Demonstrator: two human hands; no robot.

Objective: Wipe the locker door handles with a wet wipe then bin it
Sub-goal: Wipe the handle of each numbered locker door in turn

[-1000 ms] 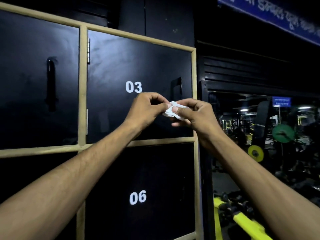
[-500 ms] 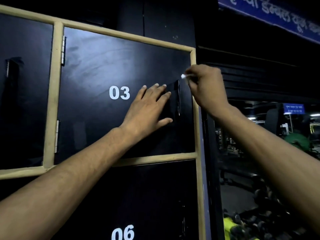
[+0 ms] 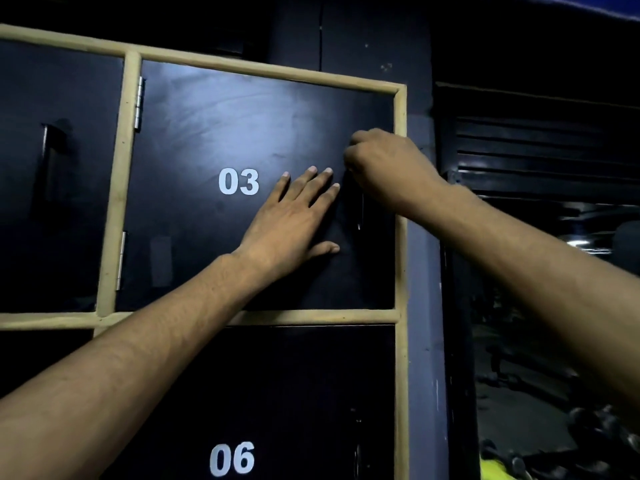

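Nearest, two bare forearms reach up and forward toward a bank of black lockers. The left hand (image 3: 294, 220) lies flat and spread wide on the door marked 03 (image 3: 242, 140), fingertips just beside the handle (image 3: 358, 209), holding nothing; by my reading it steadies the door so that it does not swing or rattle while the handle is rubbed. The right hand (image 3: 384, 164) is curled into a closed fist at the top end of that handle, against the door's right edge. The wet wipe is not visible; it is probably balled inside the fist, but I cannot tell for sure.

The handle sits close to the tan frame (image 3: 401, 202), so the fist has little room to its right; the free path runs down along the handle, where the dark bar stands clear below the knuckles. Below, door 06 (image 3: 277, 393) shows a faint handle near its right edge, and to the left another door carries a handle (image 3: 46, 157), both well apart from the hands. Farther right, dim slats and gym equipment are barely readable. No bin is in view.
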